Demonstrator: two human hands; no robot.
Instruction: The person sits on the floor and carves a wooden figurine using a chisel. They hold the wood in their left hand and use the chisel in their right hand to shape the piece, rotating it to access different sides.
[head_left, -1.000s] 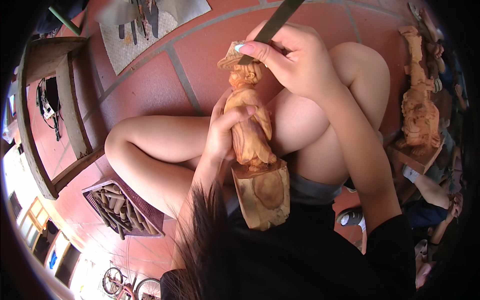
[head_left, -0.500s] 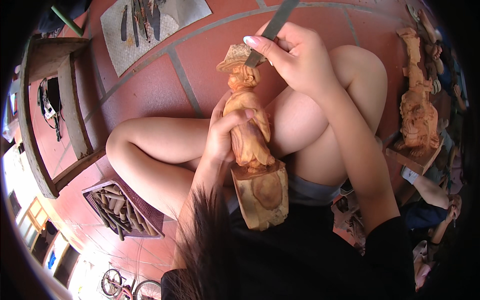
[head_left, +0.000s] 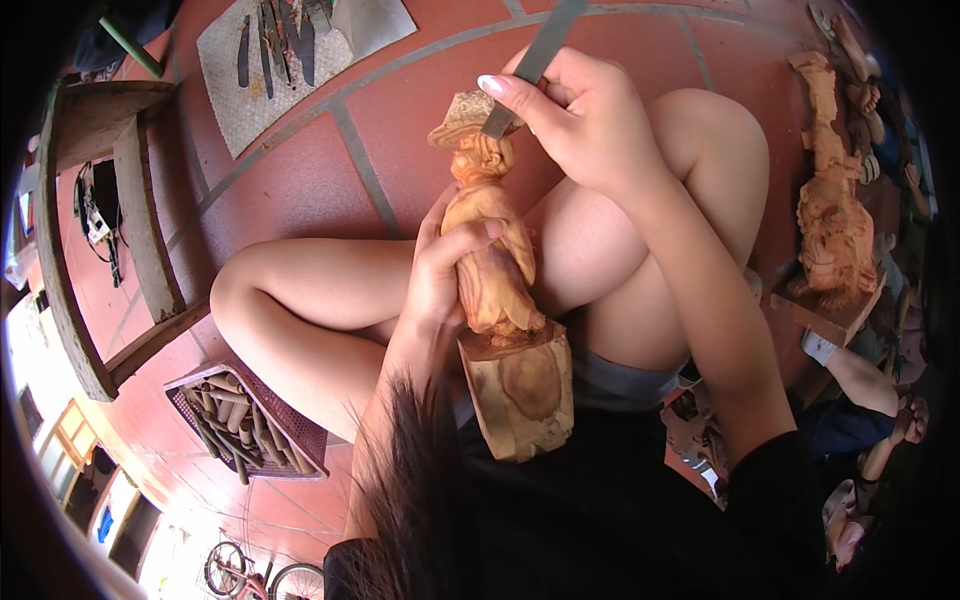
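A carved wooden figurine with a broad-brimmed hat lies along my lap, its head away from me. Its rough block base points toward my body. My left hand is wrapped round the figurine's middle, with the thumb across its front; the other fingers are mostly hidden behind the wood. Between thumb and fingers my right hand grips a flat grey metal blade. The blade's lower end lies at the right side of the hat brim, just above the head.
Ahead on the tiled floor lies a pale mat with several dark blades. A wooden frame stands at left, near a purple basket of handled tools. At right are another carved figure and a person's arm.
Figurine, blade and both hands appear slightly farther left, along with much of the scene. Both grips are the same, and the blade end stays at the hat brim.
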